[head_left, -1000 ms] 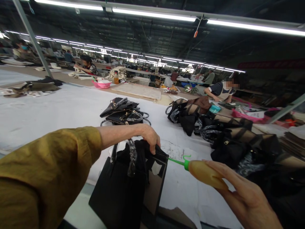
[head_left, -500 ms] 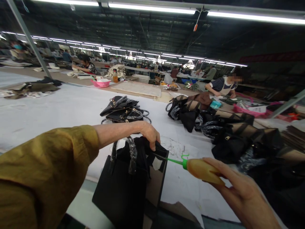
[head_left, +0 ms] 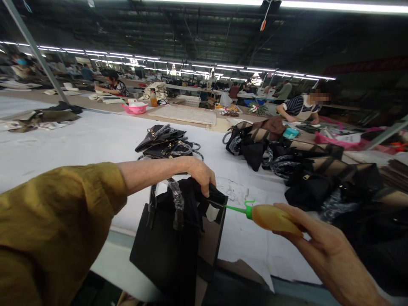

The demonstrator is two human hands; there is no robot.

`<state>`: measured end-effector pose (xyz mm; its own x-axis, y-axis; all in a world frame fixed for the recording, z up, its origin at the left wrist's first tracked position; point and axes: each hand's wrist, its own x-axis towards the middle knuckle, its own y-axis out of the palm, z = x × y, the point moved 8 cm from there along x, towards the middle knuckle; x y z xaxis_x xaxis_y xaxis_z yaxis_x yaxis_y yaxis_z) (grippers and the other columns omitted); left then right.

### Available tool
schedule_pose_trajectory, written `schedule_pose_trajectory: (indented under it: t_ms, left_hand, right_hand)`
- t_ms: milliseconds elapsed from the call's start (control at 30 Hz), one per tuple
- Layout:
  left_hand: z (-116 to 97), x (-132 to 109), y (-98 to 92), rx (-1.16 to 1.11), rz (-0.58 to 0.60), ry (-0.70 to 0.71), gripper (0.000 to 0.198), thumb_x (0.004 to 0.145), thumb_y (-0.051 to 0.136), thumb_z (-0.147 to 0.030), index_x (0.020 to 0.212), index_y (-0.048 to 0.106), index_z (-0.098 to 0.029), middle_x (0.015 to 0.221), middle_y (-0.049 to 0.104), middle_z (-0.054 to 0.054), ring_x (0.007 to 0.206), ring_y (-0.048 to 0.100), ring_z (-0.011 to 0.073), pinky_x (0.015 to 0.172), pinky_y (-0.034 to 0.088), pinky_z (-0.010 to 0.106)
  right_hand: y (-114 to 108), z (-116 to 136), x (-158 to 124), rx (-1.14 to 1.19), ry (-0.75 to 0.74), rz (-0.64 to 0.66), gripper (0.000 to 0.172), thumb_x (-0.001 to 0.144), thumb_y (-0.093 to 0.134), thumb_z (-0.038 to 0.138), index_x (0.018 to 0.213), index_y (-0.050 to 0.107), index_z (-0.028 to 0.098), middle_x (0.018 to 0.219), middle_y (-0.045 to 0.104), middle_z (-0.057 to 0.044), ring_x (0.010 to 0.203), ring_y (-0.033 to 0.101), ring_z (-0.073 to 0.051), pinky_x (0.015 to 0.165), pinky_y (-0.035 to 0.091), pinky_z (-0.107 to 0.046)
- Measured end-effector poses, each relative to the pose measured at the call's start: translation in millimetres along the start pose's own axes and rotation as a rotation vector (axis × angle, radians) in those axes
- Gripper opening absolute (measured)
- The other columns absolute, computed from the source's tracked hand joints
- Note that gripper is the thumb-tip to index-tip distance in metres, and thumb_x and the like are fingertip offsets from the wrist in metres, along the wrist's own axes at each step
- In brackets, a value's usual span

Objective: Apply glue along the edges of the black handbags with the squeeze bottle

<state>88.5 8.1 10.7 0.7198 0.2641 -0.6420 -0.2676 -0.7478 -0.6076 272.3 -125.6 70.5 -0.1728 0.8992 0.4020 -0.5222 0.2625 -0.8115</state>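
Right in front of me a black handbag (head_left: pixel 168 250) hangs over the table's near edge, its handles (head_left: pixel 177 199) wrapped in clear plastic. My left hand (head_left: pixel 203 176) reaches across and pinches the bag's upper edge near its far corner. In my right hand (head_left: pixel 321 242) is a squeeze bottle (head_left: pixel 274 219) of amber liquid, tilted to the left. Its long green nozzle (head_left: pixel 234 208) meets the bag's edge at the right corner, just below my left fingers. A small green cap hangs off the nozzle's base. Part of the bag's interior lies hidden under my left hand.
Black bags (head_left: pixel 165 142) are stacked behind my left arm. Along the right lies a long row of black and tan bags (head_left: pixel 318 178). Across the table a person in a striped shirt (head_left: pixel 298 108) works beside pink baskets. A metal post (head_left: pixel 35 51) rises at the left.
The view has shifted slightly. Both hands keep their grip on the bag and the bottle, and the nozzle tip remains at the bag's corner edge.
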Motion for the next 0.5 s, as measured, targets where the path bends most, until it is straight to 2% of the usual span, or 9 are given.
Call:
schedule_pose_trajectory:
  t_ms: [167,500]
  left_hand:
    - [-5,-1,0.5,0.026,0.003,-0.012,0.038,0.067,0.062,-0.029,0.103,0.067,-0.018,0.086,0.070,0.000,0.075,0.060,0.0176,0.070,0.047,0.024]
    - [-4,-2,0.6,0.014,0.009,-0.001,0.037,0.066,0.061,-0.029,0.101,0.067,-0.019,0.088,0.070,-0.001,0.073,0.060,0.0169,0.070,0.048,0.025]
  right_hand:
    - [-6,9,-1,-0.013,-0.035,-0.014,0.033,0.085,0.050,0.047,0.107,0.061,0.024,0.101,0.070,-0.005,0.083,0.067,-0.026,0.071,0.054,-0.033]
    - [8,1,-14,-0.058,-0.078,0.084,0.033,0.087,0.048,0.048,0.114,0.054,0.031,0.106,0.068,-0.003,0.088,0.066,-0.028,0.069,0.055,-0.039]
